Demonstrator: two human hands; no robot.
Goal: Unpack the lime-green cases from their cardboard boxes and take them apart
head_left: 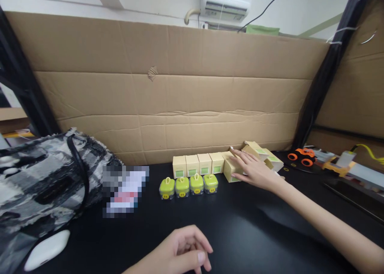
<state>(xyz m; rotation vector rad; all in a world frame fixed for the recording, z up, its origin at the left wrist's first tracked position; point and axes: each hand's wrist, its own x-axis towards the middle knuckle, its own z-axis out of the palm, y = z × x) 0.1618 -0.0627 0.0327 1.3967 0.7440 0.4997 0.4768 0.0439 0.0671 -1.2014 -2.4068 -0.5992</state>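
My right hand (255, 171) reaches to the back of the black table. Its fingers lie over the top of a small cream box (229, 173), and its thumb is at the front face. This box stands at the right end of a row of similar boxes (205, 164) with green labels. In front of that row sit several small clear containers with green lids (196, 185), yellow loops and yellow round stickers. My left hand (187, 250), loosely curled with nothing visible in it, hovers near the front edge of the view.
More cream boxes (255, 149) lie in a jumble behind my right hand. An orange toy truck (303, 157) and a dark phone-like slab (355, 200) are at right. On the left are a patterned cloth bag (45, 178) and a white rounded case (47, 250). A cardboard wall (180, 94) closes off the back.
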